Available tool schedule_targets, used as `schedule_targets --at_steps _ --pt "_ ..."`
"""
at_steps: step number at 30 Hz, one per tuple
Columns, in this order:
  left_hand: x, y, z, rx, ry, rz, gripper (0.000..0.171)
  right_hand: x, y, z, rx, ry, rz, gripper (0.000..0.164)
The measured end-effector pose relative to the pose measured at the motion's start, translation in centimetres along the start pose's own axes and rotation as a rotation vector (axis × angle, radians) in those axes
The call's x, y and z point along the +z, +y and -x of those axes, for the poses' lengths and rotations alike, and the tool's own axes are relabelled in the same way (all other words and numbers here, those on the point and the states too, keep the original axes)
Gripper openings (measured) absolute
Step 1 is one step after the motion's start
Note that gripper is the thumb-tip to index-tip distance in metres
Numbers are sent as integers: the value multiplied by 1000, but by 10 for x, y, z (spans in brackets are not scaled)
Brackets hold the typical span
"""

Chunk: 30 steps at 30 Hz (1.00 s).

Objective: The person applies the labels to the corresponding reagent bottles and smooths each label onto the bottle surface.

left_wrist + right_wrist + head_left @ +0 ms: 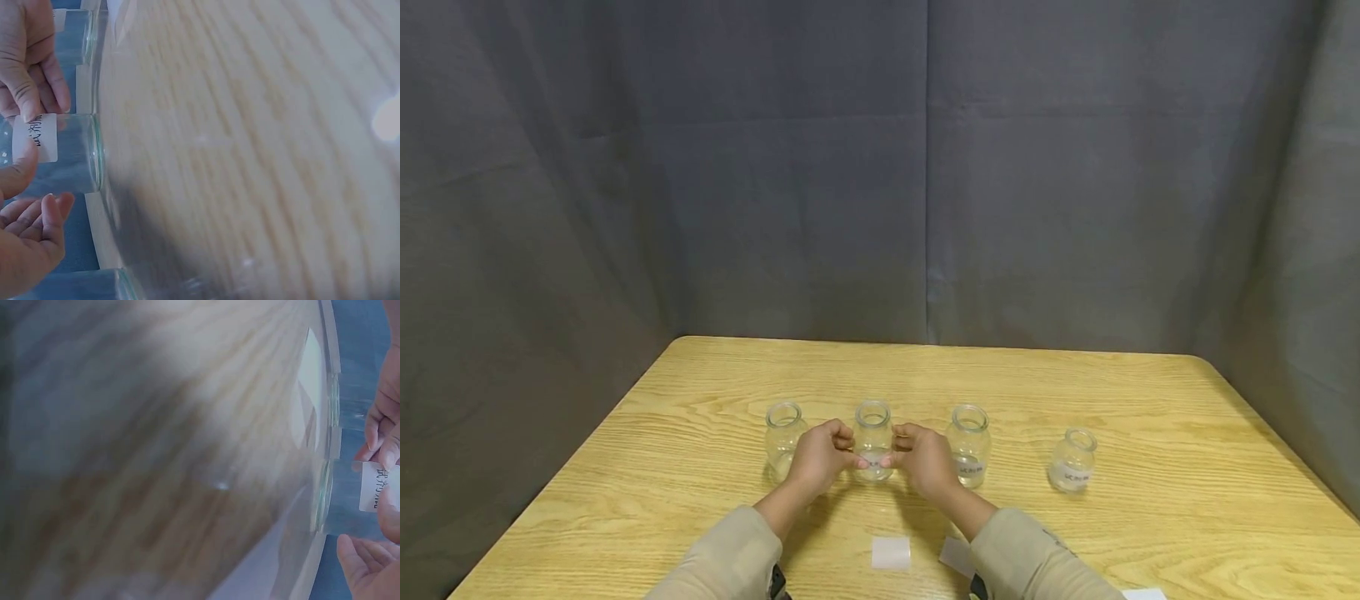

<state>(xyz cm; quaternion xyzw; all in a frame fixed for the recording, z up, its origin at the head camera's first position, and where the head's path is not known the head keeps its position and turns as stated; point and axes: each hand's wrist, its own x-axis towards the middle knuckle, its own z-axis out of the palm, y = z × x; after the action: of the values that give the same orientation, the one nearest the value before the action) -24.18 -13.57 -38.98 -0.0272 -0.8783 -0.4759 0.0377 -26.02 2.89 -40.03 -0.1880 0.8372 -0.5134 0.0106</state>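
Note:
A clear glass jar (872, 427) stands on the table between both hands, a white label (45, 147) with dark handwriting on its front. My left hand (822, 458) holds the jar from the left side, thumb on the label's left part. From the right, my right hand (925, 458) mirrors it, thumb on the label's other end. In the left wrist view, the left fingers (34, 222) lie bent beside the jar wall. The right wrist view shows the right thumb (389, 515) lying over part of the label. Portions of the label are hidden under the thumbs.
Another glass jar (784, 417) stands left, partly behind the left hand. To the right are a labelled jar (968, 427) and a smaller labelled jar (1079, 454). Small white paper pieces lie in front, one (891, 552) centrally, another (956, 555) by the right sleeve.

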Motion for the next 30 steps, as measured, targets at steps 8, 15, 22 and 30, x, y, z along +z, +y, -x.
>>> schedule_targets --at_steps 8,15,22,30 --pt "2 4 4 -23 -16 52 41 -3 -3 5 -10 -35 30 51" --pt "1 -1 9 -40 -4 54 43 -5 -6 12 45 -49 7 49" --pt "-5 -3 20 -75 -14 92 41 -12 -8 24 26 -96 24 43" --pt "-7 8 35 -30 -129 176 33 -30 -9 45 -64 -191 20 47"
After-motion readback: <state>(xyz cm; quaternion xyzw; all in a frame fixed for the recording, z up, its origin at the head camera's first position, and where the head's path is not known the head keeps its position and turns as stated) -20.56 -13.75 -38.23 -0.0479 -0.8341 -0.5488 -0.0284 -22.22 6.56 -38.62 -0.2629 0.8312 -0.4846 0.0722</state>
